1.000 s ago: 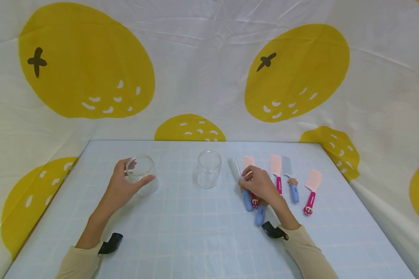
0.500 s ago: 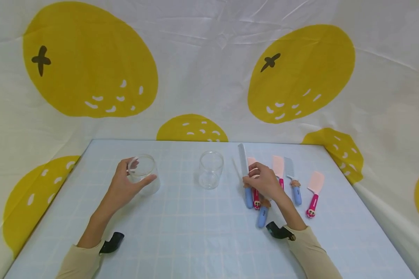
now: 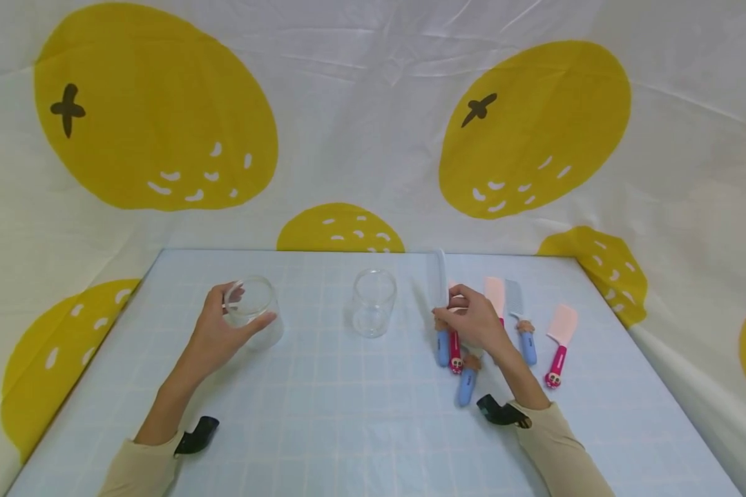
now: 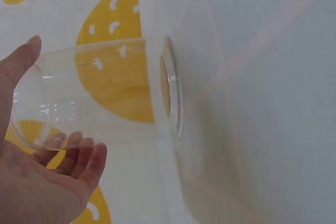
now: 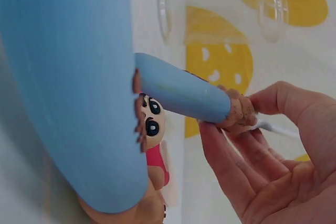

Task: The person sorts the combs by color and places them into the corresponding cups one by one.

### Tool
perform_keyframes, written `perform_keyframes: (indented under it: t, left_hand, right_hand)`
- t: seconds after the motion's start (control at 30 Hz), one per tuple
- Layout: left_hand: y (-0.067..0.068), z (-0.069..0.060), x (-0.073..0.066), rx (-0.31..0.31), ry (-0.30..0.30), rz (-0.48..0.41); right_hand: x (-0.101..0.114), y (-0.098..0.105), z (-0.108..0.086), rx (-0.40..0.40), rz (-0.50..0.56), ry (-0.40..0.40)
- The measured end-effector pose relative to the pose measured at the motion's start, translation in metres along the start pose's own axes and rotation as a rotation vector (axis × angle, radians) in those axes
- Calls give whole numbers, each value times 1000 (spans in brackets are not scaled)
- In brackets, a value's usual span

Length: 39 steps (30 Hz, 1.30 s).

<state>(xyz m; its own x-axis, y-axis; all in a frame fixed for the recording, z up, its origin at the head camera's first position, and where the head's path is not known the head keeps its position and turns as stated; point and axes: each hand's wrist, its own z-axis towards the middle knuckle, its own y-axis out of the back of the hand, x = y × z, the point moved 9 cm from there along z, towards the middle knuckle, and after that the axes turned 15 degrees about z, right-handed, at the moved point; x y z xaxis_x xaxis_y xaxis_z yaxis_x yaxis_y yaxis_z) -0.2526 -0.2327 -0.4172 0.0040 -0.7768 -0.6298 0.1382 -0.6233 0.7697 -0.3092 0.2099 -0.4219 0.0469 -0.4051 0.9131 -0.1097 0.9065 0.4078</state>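
A clear glass cup point(image 3: 262, 321) stands upright at the left, and my left hand point(image 3: 220, 333) grips it round the rim, thumb in front and fingers behind. In the left wrist view the cup point(image 4: 100, 93) lies between thumb and fingers of my left hand point(image 4: 50, 182). My right hand point(image 3: 475, 321) pinches a blue comb point(image 3: 442, 348) at its brown figure, between handle and teeth. The right wrist view shows the blue handle point(image 5: 184, 90) angled up from the table, with thumb and fingertips of my right hand point(image 5: 278, 156) at the brown figure.
A second glass cup point(image 3: 374, 304) stands at the middle. Around and right of my right hand lie several combs: a pink one point(image 3: 561, 324) with a magenta handle, a blue one point(image 3: 526, 345), another blue handle point(image 3: 467, 386) and a magenta handle point(image 3: 456, 352). A patterned cloth point(image 3: 360, 124) hangs behind.
The blue comb's toothed end has come up off the table and turned, with my right hand moving slightly right. My left hand and its cup have stayed in place.
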Motion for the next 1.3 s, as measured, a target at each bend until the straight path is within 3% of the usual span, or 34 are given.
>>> perform_keyframes:
  t: [0.5,1.07,1.3]
  left_hand:
    - [0,0,2,0,-7,-18]
    - [-1,0,-2,-11,-19,-46]
    - [0,-2,1,-7,0,-37]
  right_hand:
    - [18,-5,-5,27,84,146]
    - [25,2,-12,-4,116,122]
    - [33,-3,-13,-1,165,160]
